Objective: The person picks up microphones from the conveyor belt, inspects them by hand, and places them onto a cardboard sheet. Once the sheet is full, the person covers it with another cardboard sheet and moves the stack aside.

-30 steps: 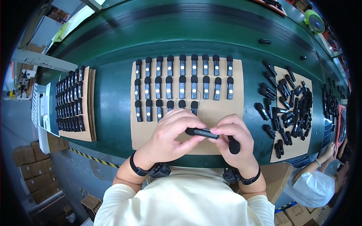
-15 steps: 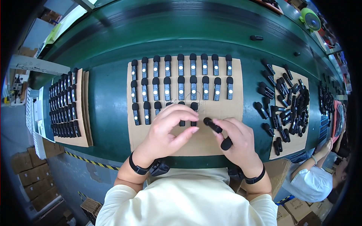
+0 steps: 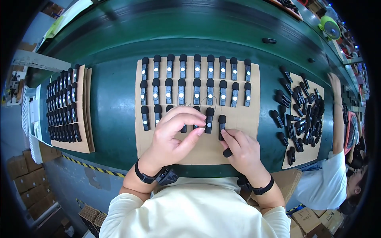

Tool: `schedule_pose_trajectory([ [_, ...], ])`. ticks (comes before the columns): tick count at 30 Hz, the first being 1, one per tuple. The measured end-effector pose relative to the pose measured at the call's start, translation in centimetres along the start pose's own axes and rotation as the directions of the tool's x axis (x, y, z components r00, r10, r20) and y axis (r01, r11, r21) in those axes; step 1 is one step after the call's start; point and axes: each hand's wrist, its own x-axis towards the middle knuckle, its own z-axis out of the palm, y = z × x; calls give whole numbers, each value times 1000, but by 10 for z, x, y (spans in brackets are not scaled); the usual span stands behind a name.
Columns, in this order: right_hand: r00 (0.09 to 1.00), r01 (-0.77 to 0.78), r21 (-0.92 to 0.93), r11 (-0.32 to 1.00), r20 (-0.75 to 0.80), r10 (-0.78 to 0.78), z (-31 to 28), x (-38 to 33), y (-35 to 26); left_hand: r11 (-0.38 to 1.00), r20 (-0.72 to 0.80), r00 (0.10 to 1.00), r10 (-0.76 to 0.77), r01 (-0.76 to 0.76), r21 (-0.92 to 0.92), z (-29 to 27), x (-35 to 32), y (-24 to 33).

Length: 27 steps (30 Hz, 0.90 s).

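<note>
My right hand (image 3: 244, 150) pinches the lower end of a small black clip-on microphone (image 3: 222, 122), its foam head pointing away from me, over the cardboard sheet (image 3: 238, 137). A second microphone's foam head (image 3: 227, 152) sticks out from under the same hand's fingers. My left hand (image 3: 171, 139) hovers over the third row, thumb and curled fingers apart, with nothing visible between them. Right beside its fingertips lies a microphone (image 3: 209, 121) with a white dot. Several dotted microphones (image 3: 197, 91) lie in rows farther up the sheet; my left hand covers part of the nearest row.
At the right, a loose pile of microphones (image 3: 303, 119) covers another cardboard sheet (image 3: 313, 152). Stacked sheets with rows of microphones (image 3: 63, 109) stand at the left. A single microphone (image 3: 270, 40) lies on the green table (image 3: 115, 79). A co-worker's arm (image 3: 337, 115) reaches forward at the right.
My right hand has brought its microphone upright beside the third row's last one. My left thumb and fingers have drawn closer together. The co-worker's arm has stretched forward.
</note>
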Motion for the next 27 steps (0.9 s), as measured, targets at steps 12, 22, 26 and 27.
schedule_pose_trajectory([
  [12,1000,-17,-28,999,-4,17,3,19,5,999,60,998,-30,31,-12,1,-3,3],
  [22,989,-133,278,951,106,107,-21,34,-15,985,226,958,175,-173,-29,3,4,7],
  [26,981,-170,508,844,165,98,-23,47,-28,945,293,902,317,-326,-19,2,4,1],
  [27,967,-244,585,774,205,150,-28,49,-31,943,280,904,324,-334,-13,1,2,-3],
])
